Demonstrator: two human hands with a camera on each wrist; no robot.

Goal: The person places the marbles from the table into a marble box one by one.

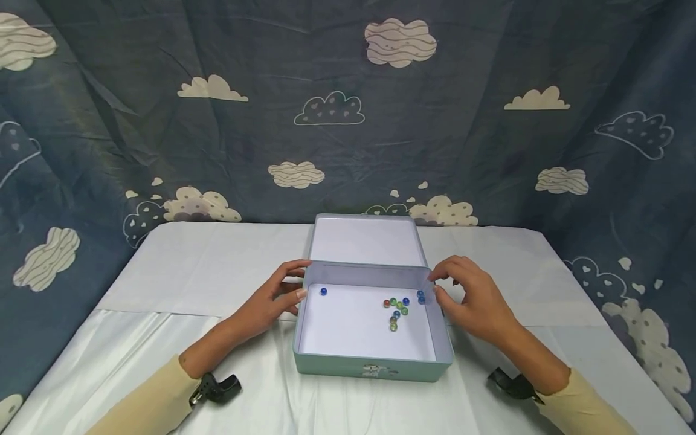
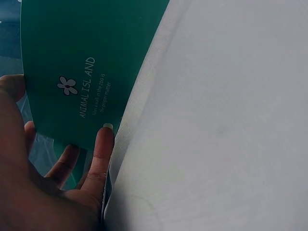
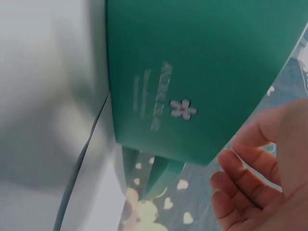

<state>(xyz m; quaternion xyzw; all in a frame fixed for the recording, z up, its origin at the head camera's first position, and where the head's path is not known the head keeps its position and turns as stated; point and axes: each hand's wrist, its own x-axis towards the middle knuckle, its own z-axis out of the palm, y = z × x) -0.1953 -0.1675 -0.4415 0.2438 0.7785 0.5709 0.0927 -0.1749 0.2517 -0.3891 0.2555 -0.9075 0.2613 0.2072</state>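
A shallow green tin box (image 1: pixel 370 367) with a pale inside stands on the white cloth, its lid (image 1: pixel 367 238) swung back behind it. Inside lie several glass marbles: a blue marble (image 1: pixel 323 291) sits alone near the back left, while a loose cluster including a green marble (image 1: pixel 405 311) spreads to the right. My left hand (image 1: pixel 277 293) touches the box's left side, thumb at the rim, with a straight finger (image 2: pixel 103 144) against the printed wall. At the back right corner, my right hand (image 1: pixel 473 296) has its thumb and index fingertips at the rim, other fingers loosely bent.
White cloth (image 1: pixel 206 272) covers the table around the box. A dark blue curtain (image 1: pixel 261 121) with cloud prints hangs behind it and along both sides. Each wrist wears a small black camera, such as the left wrist camera (image 1: pixel 217 389).
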